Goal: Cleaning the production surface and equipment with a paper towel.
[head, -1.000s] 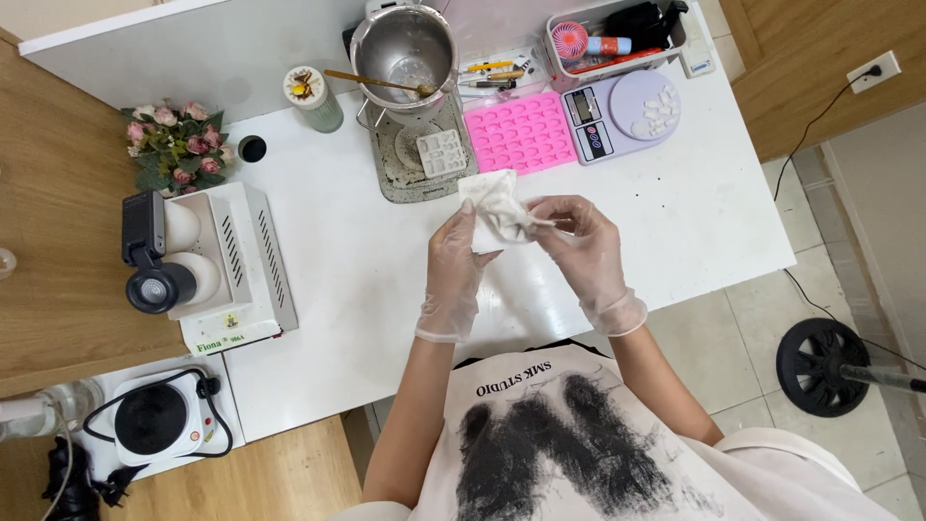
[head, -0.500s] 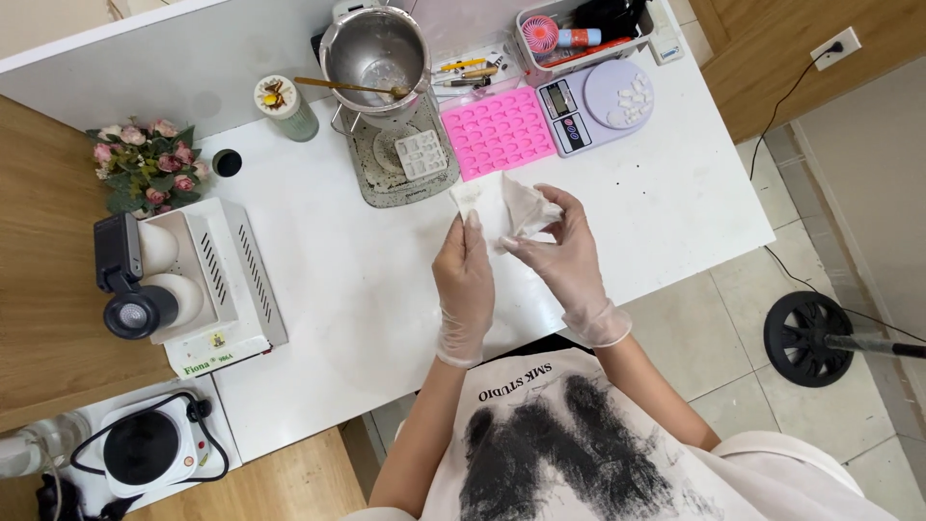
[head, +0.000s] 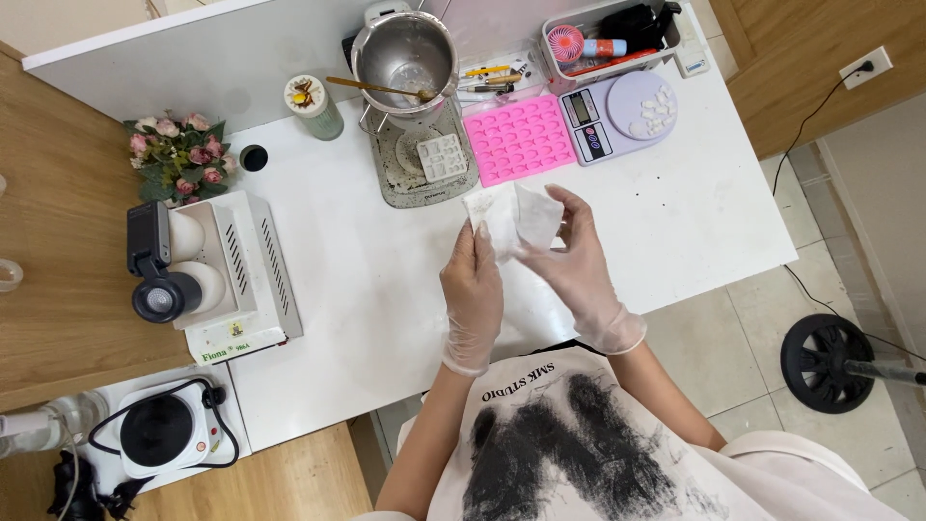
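The white counter (head: 386, 289) carries everything here, and the person stands at its near edge with both gloved hands raised over its middle. Between the hands is a crumpled white paper sheet (head: 511, 217), held just above the counter and a little short of the far edge. The left hand (head: 475, 289) is curled, its thumb and fingertips pinching the sheet's lower left corner. The right hand (head: 579, 256) is half closed, fingers bent around the sheet's right side and gripping it, so the paper spans the gap between the two hands. Toward the left edge stands a white boxy machine (head: 236, 275) with a black cylinder attached. Along the far edge sits a steel pot (head: 405, 53) with a spoon across it, on a grey stand (head: 420, 164) that lies just beyond the sheet. Beside that stand, to the right, is a pink silicone mould (head: 519, 138), almost touching the sheet's upper rim, then a lilac kitchen scale (head: 622, 116) bearing small white pieces. A bunch of pink flowers (head: 178, 150) sits at the far left corner.
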